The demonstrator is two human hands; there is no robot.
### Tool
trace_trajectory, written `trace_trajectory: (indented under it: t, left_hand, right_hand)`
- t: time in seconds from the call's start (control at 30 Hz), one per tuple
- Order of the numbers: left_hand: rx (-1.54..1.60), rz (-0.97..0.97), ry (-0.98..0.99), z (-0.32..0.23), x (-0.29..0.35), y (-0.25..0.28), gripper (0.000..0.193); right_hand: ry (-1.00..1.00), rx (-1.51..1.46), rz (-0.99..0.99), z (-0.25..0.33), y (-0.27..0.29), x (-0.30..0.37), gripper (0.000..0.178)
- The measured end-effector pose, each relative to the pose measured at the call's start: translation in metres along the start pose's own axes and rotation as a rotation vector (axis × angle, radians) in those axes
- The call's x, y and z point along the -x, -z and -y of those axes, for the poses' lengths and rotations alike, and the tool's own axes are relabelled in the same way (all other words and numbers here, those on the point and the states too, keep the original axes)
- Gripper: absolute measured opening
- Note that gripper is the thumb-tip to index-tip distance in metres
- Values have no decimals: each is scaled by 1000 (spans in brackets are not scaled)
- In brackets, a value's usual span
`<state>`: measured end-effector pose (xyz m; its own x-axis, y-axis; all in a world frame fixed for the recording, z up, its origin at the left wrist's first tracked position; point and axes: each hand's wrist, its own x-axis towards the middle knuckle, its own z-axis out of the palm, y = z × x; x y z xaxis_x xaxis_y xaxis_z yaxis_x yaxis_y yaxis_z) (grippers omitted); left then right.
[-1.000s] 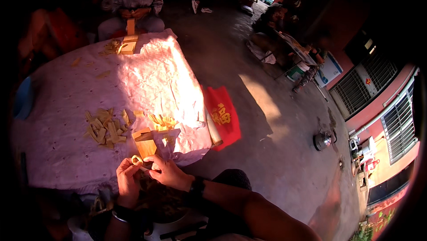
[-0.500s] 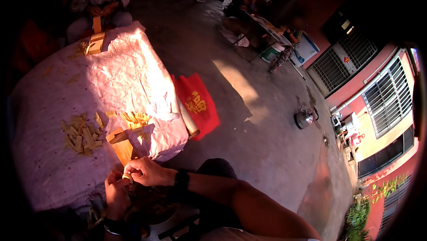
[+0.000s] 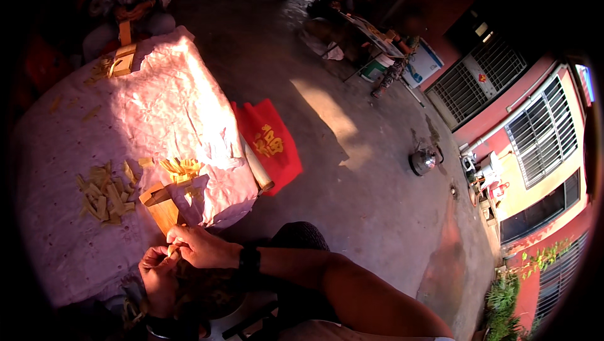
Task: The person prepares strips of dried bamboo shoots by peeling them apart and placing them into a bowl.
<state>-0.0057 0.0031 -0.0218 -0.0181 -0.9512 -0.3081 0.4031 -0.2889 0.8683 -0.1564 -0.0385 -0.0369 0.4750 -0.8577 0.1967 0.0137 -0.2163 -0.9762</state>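
My left hand (image 3: 158, 278) and my right hand (image 3: 202, 248) meet at the table's near edge, fingers closed. Between their fingertips is a small pale piece (image 3: 172, 251), mostly covered, whose kind I cannot make out. Just beyond my right fingers, a wooden block tool (image 3: 165, 212) with a raised far end lies on the cloth. Left of it is a loose pile of short pale yellow strips (image 3: 107, 197). More yellow strips (image 3: 181, 168) lie in sunlight just past the block.
A pinkish cloth (image 3: 69, 152) covers the table. Across it sits a person (image 3: 138, 1) working at a similar wooden block (image 3: 123, 60). A red cloth with yellow lettering (image 3: 267, 146) hangs by the right edge. A metal kettle (image 3: 424, 160) stands on the concrete floor.
The whole view has shifted slightly, so things appear a little further left and up. My hands stay together at the table edge, fingers closed on the small pale piece.
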Motion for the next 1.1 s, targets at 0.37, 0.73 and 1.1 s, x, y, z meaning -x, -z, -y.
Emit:
trace_trajectory:
  t: [0.37,0.73,1.1]
  left_hand:
    - [51,46,14,1,-4,6,7]
    - [-63,-8,211,-23,5,-5,15]
    - [110,127,151,-28,9,9,11]
  right_hand:
    - [57,390,146,11,17,3,8]
    - [61,257,104,13,26,0,32]
    - [-116,-191,179,27,31,-3,22]
